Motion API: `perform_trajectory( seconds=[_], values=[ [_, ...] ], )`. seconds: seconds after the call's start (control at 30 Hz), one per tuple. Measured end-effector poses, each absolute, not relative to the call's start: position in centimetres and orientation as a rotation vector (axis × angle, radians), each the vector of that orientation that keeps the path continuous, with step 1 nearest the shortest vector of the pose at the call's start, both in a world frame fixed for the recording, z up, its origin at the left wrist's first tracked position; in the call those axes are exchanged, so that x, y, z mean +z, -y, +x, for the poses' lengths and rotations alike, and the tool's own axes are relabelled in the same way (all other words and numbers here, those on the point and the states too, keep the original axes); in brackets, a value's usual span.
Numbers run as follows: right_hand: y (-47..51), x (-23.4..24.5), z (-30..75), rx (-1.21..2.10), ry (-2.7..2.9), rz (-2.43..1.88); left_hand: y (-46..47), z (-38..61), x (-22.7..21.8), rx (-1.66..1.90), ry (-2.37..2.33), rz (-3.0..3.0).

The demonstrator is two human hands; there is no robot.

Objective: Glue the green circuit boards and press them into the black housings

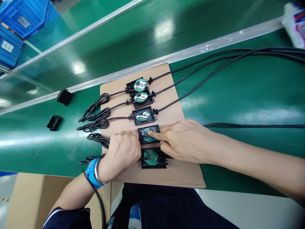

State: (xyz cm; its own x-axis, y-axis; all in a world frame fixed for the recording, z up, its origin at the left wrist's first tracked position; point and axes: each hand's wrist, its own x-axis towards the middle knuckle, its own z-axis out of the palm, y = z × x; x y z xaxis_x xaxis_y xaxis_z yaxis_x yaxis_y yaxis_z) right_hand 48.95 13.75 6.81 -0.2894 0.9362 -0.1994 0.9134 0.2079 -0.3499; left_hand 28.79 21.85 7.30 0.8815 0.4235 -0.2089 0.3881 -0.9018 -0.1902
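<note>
Several small black housings, each with a round green circuit board and black cables, lie in a row on a brown cardboard sheet (166, 173). My left hand (121, 152) is closed against the left side of the fourth housing (148, 135), over its cable. My right hand (183, 140) rests on the cardboard, its index finger pressing on that housing's green board. The fifth housing (152, 158) sits just below, between both hands. A blue wrist strap (92, 173) with a cord is on my left wrist.
Two empty black housings (64, 96) (54, 122) lie on the green belt at the left. Long black cables (238, 57) run off to the right. Blue bins (16, 25) stand at the top left, a cardboard box (30, 200) at the bottom left.
</note>
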Motion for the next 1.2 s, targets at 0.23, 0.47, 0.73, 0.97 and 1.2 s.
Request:
perform_trajectory(
  seconds=[0.23, 0.47, 0.73, 0.97, 1.2],
  values=[
    [-13.7, 6.5, 48.6, 0.61, 2.381, -1.831, -21.8, 30.0, 8.4, 0.483, 0.611, -2.906],
    [-13.5, 6.9, 48.5, 0.701, 2.375, -1.879, -20.0, 28.1, 7.7, 0.04, 0.662, -3.007],
    [-13.3, 7.7, 47.0, 0.777, 2.376, -1.95, -19.4, 28.2, 7.2, 0.183, 0.577, -3.024],
    [-13.1, 7.9, 48.9, 1.079, 2.217, -1.712, -20.3, 28.7, 7.2, -0.119, 0.509, -3.29],
    [-12.3, 8.3, 49.8, 1.093, 2.044, -1.869, -20.3, 28.7, 6.1, -0.021, 0.379, -3.28]
  ],
)
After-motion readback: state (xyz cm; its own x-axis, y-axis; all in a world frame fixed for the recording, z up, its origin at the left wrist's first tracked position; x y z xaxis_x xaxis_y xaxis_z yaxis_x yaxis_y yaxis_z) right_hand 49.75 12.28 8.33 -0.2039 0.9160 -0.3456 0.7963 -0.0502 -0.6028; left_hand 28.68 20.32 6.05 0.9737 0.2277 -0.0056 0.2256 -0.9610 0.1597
